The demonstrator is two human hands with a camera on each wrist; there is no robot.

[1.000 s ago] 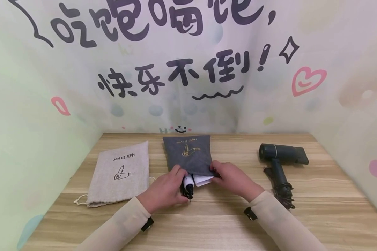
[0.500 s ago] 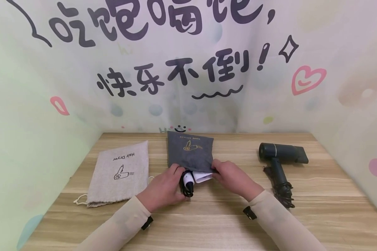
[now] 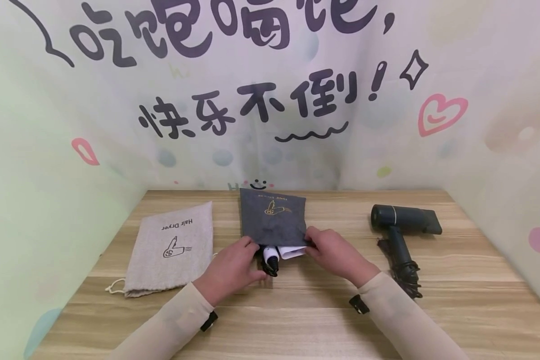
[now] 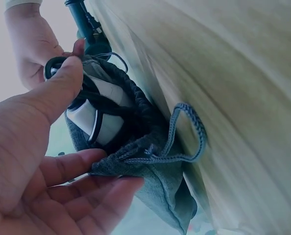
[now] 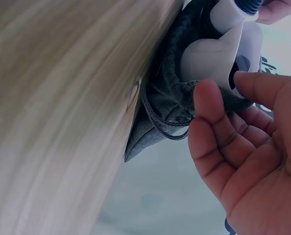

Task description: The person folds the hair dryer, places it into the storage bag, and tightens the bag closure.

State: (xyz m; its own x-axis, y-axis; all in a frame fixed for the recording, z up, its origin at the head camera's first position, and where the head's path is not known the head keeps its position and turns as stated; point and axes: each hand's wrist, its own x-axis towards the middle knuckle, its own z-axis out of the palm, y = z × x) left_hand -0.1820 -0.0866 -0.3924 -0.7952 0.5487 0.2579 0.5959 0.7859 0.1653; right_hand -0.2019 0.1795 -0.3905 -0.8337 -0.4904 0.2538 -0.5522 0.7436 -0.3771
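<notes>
A dark grey drawstring bag (image 3: 274, 225) with a gold hair-dryer print lies at mid-table, its mouth toward me. White hair dryer parts (image 3: 271, 254) with a bundled black cord (image 4: 99, 100) stick out of that mouth; the rest is hidden inside. My left hand (image 3: 227, 270) holds the left side of the mouth, its fingers at the fabric edge and its thumb over the cord. On the opposite side, my right hand (image 3: 335, 250) grips the rim, thumb tip against the white part (image 5: 206, 58). Loops of drawstring (image 4: 201, 132) hang from the bag.
To the left lies a beige linen bag (image 3: 173, 250) printed "Hair Dryer", with white drawstrings. A black hair dryer (image 3: 400, 235), cord wrapped at its handle, rests on the right. Behind the wooden table (image 3: 306, 320) hangs a printed cloth backdrop (image 3: 270, 150).
The grey bag has shifted slightly right and its print has tilted backward. The white parts show less past its mouth. Both hands stay at the mouth, with the left drawn slightly left.
</notes>
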